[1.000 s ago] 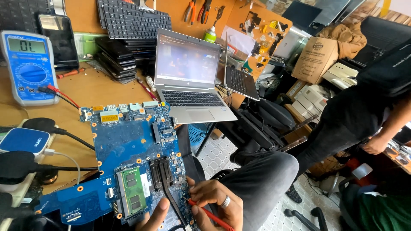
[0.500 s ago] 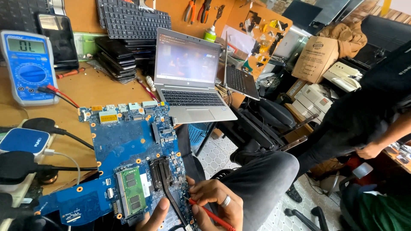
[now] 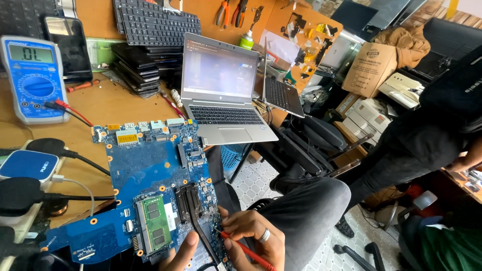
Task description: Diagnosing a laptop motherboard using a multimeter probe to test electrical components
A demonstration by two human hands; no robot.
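Blue motherboard (image 3: 145,165) – green memory stick, black heatpipe – right hand (image 3: 253,238) pinching red probe (image 3: 246,250).

- Your wooden workbench (image 3: 115,103) ran along an orange pegboard wall (image 3: 211,15) hung with pliers (image 3: 223,10) and a spare keyboard (image 3: 155,22).
- You had pale patterned floor tiles (image 3: 256,180) underfoot.
- A black office chair (image 3: 314,138) stood just beside the bench.
- A cardboard box (image 3: 369,68) sat on stacked printers (image 3: 369,118) at the far side.
- Soft daylight lit your room evenly.
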